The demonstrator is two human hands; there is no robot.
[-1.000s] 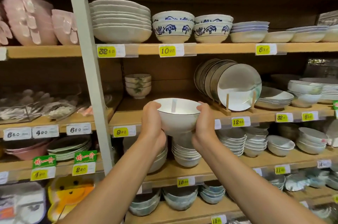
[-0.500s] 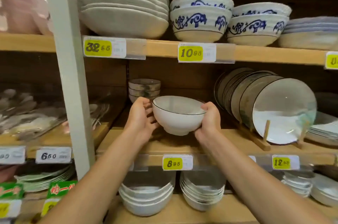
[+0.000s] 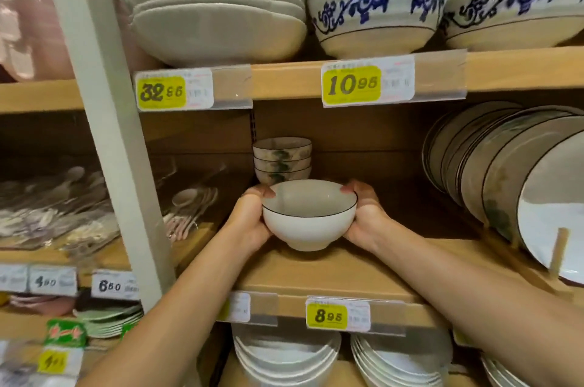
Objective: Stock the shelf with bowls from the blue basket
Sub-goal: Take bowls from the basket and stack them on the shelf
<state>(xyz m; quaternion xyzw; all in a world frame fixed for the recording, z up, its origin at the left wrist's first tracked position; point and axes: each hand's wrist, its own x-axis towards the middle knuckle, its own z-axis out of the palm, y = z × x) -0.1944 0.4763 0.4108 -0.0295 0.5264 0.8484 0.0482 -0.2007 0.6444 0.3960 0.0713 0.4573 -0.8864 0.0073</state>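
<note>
A white bowl with a thin dark rim (image 3: 308, 222) is held upright between both hands, its foot at or just above the wooden shelf board (image 3: 331, 273). My left hand (image 3: 249, 222) grips its left side and my right hand (image 3: 366, 219) grips its right side, thumbs at the rim. Right behind it stands a short stack of small patterned bowls (image 3: 282, 159) at the back of the same shelf. The blue basket is out of view.
A rack of upright dark-rimmed plates (image 3: 512, 178) fills the shelf's right side. A pale upright post (image 3: 107, 133) stands to the left, with bagged spoons (image 3: 63, 206) beyond it. Stacked plates (image 3: 215, 7) and blue-patterned bowls (image 3: 379, 4) sit on the shelf above; white bowls (image 3: 284, 355) below.
Both hands have carried the bowl forward and deeper into the shelf, down toward the board in front of the patterned stack. The camera has moved much closer to the shelf.
</note>
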